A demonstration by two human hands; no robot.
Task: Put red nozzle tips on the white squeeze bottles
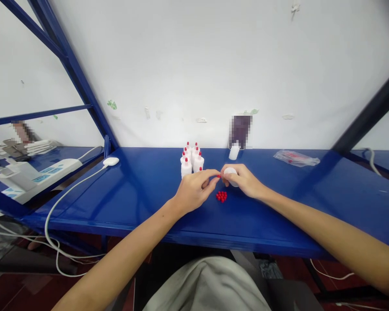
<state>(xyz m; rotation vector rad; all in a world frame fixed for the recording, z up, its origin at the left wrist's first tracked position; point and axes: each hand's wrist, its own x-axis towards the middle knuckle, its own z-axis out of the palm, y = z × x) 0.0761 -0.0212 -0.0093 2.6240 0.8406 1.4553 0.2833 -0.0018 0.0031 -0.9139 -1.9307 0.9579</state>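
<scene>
My right hand is closed around a white plastic bottle, which lies tilted with its tip toward the left. Between thumb and forefinger, my left hand pinches a small red cap at the bottle's tip. Just below the hands, a cluster of loose red caps lies on the blue table. Several white bottles with red caps stand upright in rows behind my left hand, which partly hides the nearest ones.
A white container stands near the wall, before a blurred-out dark panel. A clear plastic bag with something red inside lies at the back right. On the left are a white charging puck with its cable and a power strip.
</scene>
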